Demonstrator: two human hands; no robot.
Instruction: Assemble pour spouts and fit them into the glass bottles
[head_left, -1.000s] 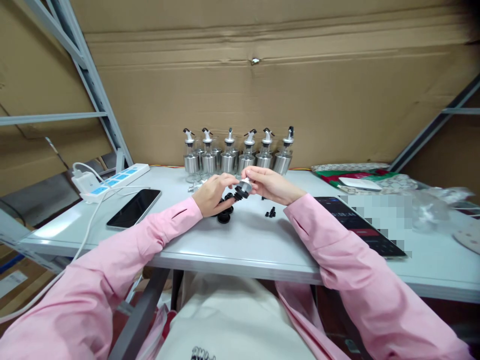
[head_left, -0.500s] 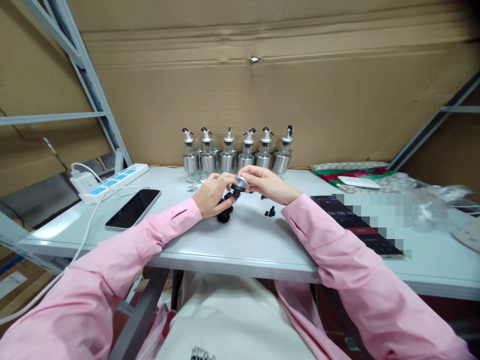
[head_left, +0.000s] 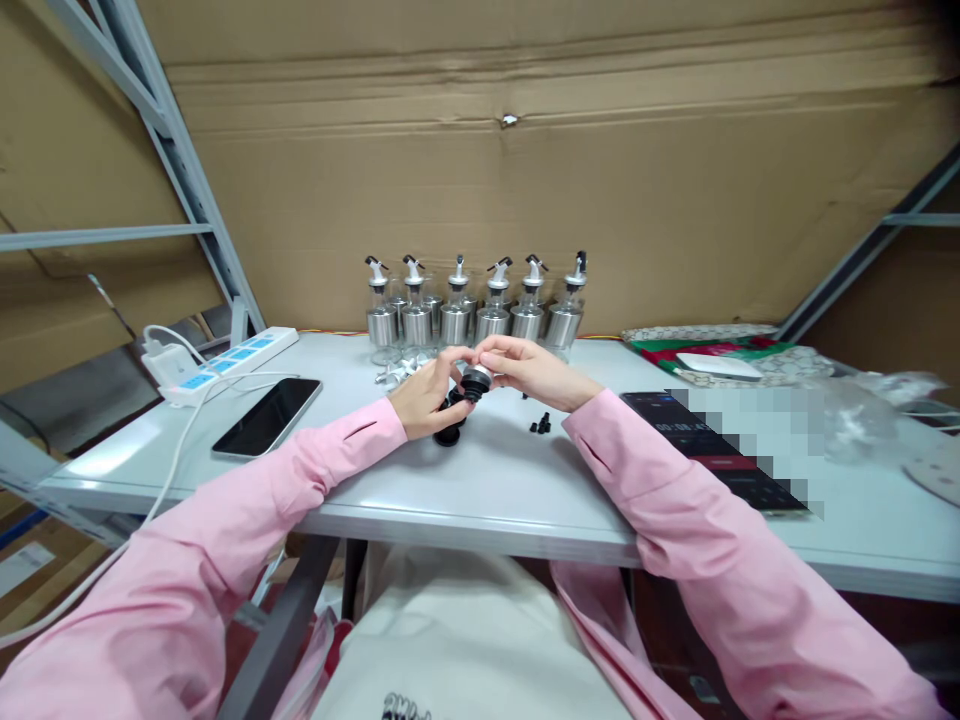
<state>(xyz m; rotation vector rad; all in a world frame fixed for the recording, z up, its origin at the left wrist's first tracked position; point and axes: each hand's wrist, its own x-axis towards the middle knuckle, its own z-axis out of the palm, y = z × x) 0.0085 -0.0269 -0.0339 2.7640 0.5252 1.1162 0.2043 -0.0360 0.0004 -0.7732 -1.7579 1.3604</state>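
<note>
Silver-topped, black ribbed round stopper (head_left: 476,382), black end down.
Left hand (head_left: 421,399) and right hand (head_left: 537,373) clamp it from opposite sides, above the desk (head_left: 487,490).

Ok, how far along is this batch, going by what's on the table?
Six front bottles look done, their pourer tops fitted. In hand: one silver-and-black stopper, between the left hand and right hand. Apparently left: loose black stopper parts, small black caps and whitish spout pieces. I can't tell whether the bottles behind have stoppers.
</note>
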